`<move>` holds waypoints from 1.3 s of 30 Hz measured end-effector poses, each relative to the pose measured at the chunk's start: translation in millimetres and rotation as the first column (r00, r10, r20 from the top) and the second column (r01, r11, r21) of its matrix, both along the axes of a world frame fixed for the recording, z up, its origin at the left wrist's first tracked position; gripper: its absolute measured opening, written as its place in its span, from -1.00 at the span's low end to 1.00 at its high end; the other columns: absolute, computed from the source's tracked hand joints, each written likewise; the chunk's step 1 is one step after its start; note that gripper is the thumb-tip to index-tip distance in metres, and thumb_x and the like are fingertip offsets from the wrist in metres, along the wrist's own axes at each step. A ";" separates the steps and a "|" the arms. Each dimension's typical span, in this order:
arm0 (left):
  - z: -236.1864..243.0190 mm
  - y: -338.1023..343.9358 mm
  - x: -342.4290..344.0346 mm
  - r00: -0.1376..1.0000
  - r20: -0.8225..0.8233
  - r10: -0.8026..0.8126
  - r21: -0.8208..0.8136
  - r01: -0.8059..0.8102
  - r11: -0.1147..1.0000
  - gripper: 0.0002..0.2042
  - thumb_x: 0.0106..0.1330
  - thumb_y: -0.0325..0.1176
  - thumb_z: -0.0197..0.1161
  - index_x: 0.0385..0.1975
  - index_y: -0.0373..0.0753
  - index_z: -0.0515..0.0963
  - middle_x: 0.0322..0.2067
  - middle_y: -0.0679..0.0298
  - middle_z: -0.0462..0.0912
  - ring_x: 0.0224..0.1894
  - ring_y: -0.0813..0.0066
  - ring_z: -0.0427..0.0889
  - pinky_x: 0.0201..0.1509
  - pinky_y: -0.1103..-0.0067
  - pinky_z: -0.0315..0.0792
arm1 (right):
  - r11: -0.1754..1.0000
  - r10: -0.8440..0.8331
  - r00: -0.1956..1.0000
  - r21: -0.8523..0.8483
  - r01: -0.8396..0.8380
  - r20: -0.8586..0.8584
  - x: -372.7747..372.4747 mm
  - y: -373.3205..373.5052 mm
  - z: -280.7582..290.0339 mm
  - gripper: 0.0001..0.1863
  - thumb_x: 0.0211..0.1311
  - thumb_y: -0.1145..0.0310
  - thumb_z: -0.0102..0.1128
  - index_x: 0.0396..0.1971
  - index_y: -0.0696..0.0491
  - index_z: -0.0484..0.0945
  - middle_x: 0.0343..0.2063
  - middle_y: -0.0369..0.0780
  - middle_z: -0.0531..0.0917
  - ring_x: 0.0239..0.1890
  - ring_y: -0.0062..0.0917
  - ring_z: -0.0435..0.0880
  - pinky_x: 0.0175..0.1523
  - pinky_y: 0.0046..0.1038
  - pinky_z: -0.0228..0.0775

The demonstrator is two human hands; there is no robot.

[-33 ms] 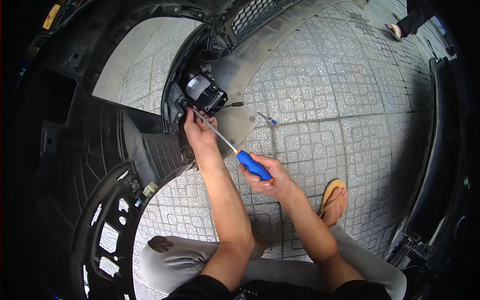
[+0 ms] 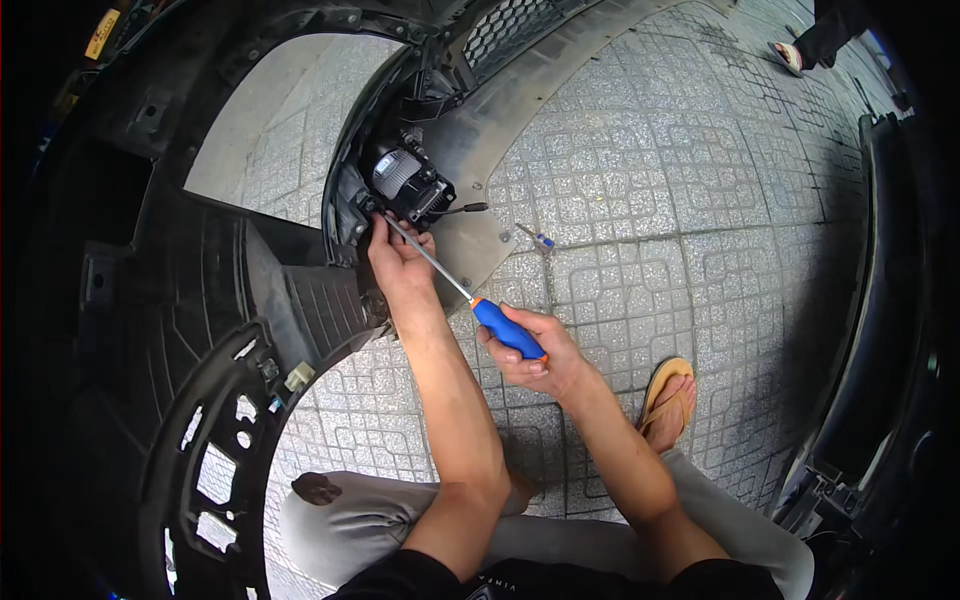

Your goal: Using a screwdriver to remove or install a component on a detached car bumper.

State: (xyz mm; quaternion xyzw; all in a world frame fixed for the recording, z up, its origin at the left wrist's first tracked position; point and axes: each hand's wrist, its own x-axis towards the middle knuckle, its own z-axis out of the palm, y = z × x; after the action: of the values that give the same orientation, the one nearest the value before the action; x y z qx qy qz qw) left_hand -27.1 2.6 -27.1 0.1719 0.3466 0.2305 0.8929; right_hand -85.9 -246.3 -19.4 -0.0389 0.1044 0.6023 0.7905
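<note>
My right hand (image 2: pixel 540 355) is closed around the blue-and-orange handle of a long screwdriver (image 2: pixel 508 328). Its shaft reaches up-left to the edge of a black plastic car body part (image 2: pixel 348 205). My left hand (image 2: pixel 400 262) is at that edge beside the shaft's tip, its fingers curled; what they hold is hidden. Just above it sits a black lamp unit (image 2: pixel 400 175) with a finned body and a short cable ending in a connector (image 2: pixel 474 208).
A small blue-handled tool (image 2: pixel 543 242) lies on the paved floor (image 2: pixel 640 280) at centre. A honeycomb grille (image 2: pixel 497 35) is at the top, a long dark panel (image 2: pixel 862 320) on the right. Another person's leg and sandalled foot (image 2: pixel 790 60) show top right. My sandalled foot (image 2: pixel 665 400) is lower right.
</note>
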 end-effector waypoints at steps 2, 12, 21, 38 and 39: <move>0.8 -1.9 -1.3 1.000 0.018 0.014 0.006 -0.015 1.000 -0.81 0.44 -0.11 0.27 -0.36 -0.04 0.62 -0.54 0.51 0.61 -0.43 0.65 0.52 -0.37 0.53 0.24 | 0.997 -0.009 0.998 0.074 0.014 -0.069 -3.3 2.2 1.5 -0.47 0.62 0.06 -0.24 -0.10 0.30 0.48 -0.63 -0.18 0.50 -0.87 -0.66 0.30 -0.78 -0.66 0.13; -4.6 5.5 -2.1 1.000 -0.013 -0.001 0.093 0.002 0.996 -0.87 0.45 -0.20 0.26 -0.33 -0.04 0.61 -0.45 0.52 0.67 -0.44 0.63 0.56 -0.37 0.49 0.29 | 0.951 -0.047 0.977 0.291 0.107 -0.206 -21.7 17.0 1.0 -0.42 0.64 0.06 -0.33 -0.05 0.35 0.48 -0.68 -0.15 0.53 -0.87 -0.61 0.35 -0.75 -0.61 0.21; -9.3 1.3 0.7 0.998 -0.037 0.057 0.210 -0.048 0.976 -0.89 0.48 -0.21 0.21 -0.23 -0.03 0.62 -0.32 0.52 0.70 -0.34 0.58 0.55 -0.27 0.45 0.31 | 0.839 0.187 0.768 -0.506 0.199 0.613 10.1 7.5 45.6 -0.41 0.56 -0.08 -0.10 -0.19 0.22 0.62 -0.75 -0.30 0.50 -0.81 -0.66 0.37 -0.66 -0.57 0.18; -0.8 -2.0 -6.6 0.994 0.107 0.010 0.039 -0.014 0.999 -0.80 0.48 -0.18 0.20 -0.19 -0.15 0.65 -0.45 0.44 0.64 -0.37 0.61 0.56 -0.27 0.51 0.29 | 0.691 0.367 0.557 -0.619 0.373 0.745 -3.3 6.3 52.4 -0.46 0.54 -0.05 -0.01 -0.31 0.17 0.64 -0.73 -0.36 0.48 -0.70 -0.71 0.46 -0.63 -0.57 0.21; -0.8 -1.5 -7.8 0.993 0.119 0.003 0.040 -0.008 0.999 -0.79 0.49 -0.18 0.19 -0.17 -0.16 0.65 -0.44 0.44 0.65 -0.37 0.61 0.57 -0.27 0.51 0.29 | 0.698 0.339 0.561 -0.602 0.388 0.755 -4.8 7.4 50.0 -0.45 0.54 -0.06 -0.02 -0.35 0.16 0.63 -0.73 -0.36 0.47 -0.71 -0.70 0.45 -0.64 -0.55 0.20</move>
State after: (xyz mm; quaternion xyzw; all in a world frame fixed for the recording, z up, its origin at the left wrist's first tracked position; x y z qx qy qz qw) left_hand -34.8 1.0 -27.9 0.1749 0.2886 0.2495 0.9077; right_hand -90.7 -238.8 30.6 -0.6180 -0.0529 0.4073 0.6704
